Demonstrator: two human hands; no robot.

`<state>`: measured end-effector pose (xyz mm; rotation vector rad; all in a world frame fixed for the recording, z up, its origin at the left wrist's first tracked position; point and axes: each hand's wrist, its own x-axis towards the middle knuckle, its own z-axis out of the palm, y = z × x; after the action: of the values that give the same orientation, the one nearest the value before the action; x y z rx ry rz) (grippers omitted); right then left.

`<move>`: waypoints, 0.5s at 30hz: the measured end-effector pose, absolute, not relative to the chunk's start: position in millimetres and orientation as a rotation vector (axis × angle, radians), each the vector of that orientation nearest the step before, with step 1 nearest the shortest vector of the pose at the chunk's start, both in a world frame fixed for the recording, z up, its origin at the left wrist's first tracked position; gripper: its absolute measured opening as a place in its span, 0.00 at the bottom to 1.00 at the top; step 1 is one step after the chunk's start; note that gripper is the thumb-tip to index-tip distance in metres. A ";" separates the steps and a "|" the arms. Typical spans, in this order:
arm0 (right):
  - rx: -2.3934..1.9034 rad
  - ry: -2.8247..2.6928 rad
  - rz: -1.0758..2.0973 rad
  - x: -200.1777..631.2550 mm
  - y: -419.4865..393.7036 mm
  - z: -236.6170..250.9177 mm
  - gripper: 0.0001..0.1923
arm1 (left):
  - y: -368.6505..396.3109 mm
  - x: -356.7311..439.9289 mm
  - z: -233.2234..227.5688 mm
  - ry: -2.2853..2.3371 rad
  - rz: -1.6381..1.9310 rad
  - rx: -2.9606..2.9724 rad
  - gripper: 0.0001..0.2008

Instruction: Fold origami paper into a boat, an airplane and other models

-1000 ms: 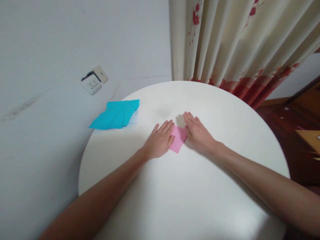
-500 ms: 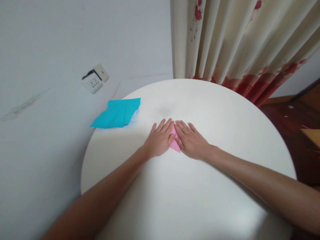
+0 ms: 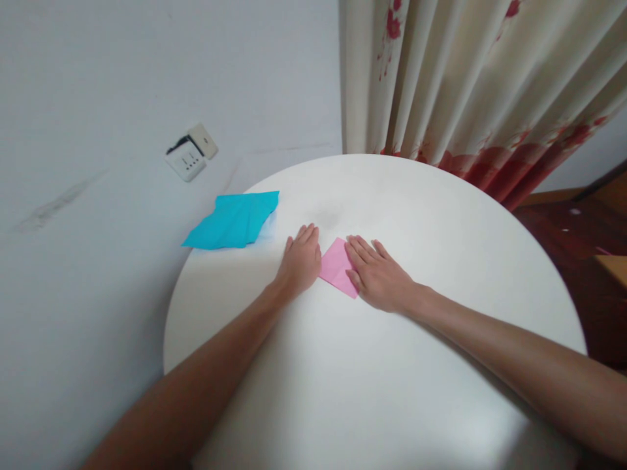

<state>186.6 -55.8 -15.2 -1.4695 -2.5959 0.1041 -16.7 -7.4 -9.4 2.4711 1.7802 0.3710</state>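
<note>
A small folded pink paper (image 3: 336, 267) lies flat on the round white table (image 3: 382, 365), near its middle. My left hand (image 3: 300, 260) rests palm down on the table against the paper's left edge, fingers together and stretched out. My right hand (image 3: 376, 274) lies flat on the right part of the pink paper and covers that side. Neither hand grips anything.
A folded blue paper (image 3: 235, 220) lies at the table's far left edge, partly overhanging it. A wall socket (image 3: 190, 153) sits on the grey wall behind. A cream curtain with red flowers (image 3: 470, 85) hangs beyond the table. Dark wooden floor shows at the right.
Both hands pressed together over the pink paper, then my left hand slid left off it, uncovering its left part. My right hand moved left and stays on the paper.
</note>
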 end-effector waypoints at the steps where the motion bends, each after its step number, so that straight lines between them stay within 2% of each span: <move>1: -1.468 -2.598 0.108 186.9 -55.7 -15.3 0.33 | -9.0 -13.5 -7.7 1.693 0.411 2.499 0.26; 6: -1.445 -2.599 0.140 188.7 -55.1 -15.7 0.34 | -25.6 -0.8 -4.6 1.371 0.286 2.644 0.26; 15: -1.430 -2.574 0.149 190.6 -54.7 -18.6 0.34 | -32.3 -0.6 -6.3 1.502 0.082 2.713 0.28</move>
<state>190.6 -54.7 -18.6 -1.4297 -2.5740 0.1487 -0.6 -32.3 -6.3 2.7134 1.5022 0.0816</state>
